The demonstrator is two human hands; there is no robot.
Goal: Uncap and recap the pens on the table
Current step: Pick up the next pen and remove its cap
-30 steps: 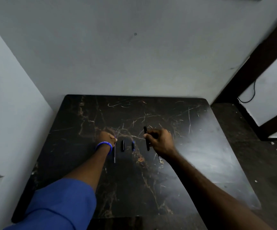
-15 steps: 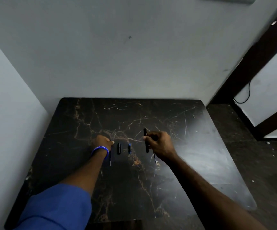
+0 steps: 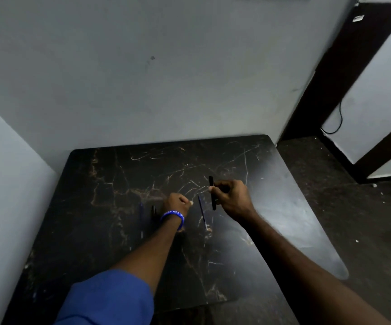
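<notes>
On the dark marbled tabletop point(image 3: 272, 207), a blue pen point(image 3: 141, 215) lies at the left with a small black cap point(image 3: 153, 211) just beside it. The left hand point(image 3: 178, 202) is curled into a fist; I cannot tell what it holds. Right of it lies another pen point(image 3: 202, 213), then the right hand point(image 3: 233, 198) pinches a black pen point(image 3: 212, 193).

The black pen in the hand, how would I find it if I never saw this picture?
Start at the dark marble table against the wall, then find the right hand near its middle. The black pen sticks up out of that fist. The blue pen just left of it lies flat on the table.
</notes>
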